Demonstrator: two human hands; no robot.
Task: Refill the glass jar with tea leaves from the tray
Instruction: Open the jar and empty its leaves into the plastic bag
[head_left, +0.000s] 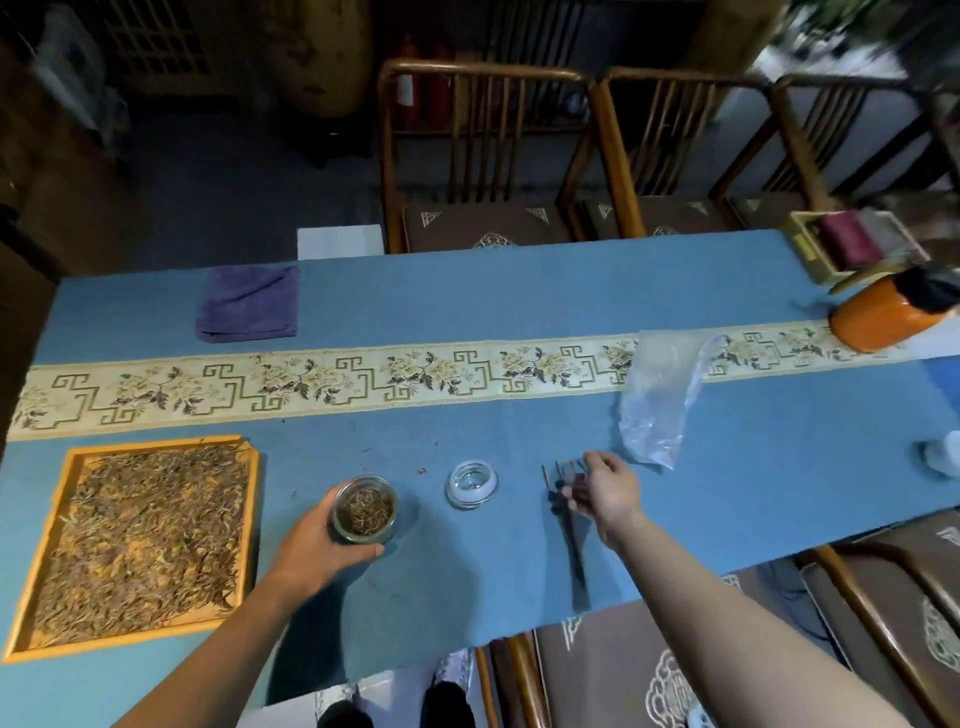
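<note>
Glass jar (364, 510) gripped by left hand (317, 545) (right hand's (605, 491) tools blurred)

A tray (249, 525) of tea leaves (145, 540) lies at the table's (467, 296) near left. Right of it stands a glass jar (364, 509), then a lid (471, 484), then small tools (563, 488). A folded cloth (248, 304) lies beyond the patterned runner (311, 384), far left; a plastic bag (660, 400) lies right.

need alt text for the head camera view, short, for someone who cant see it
A person's left hand grips an open glass jar partly filled with tea leaves, on a blue tablecloth, while the right hand picks at a cluster of small tea tools. A wooden tray of loose tea leaves lies left of the jar; the jar's lid lies to its right.
</note>
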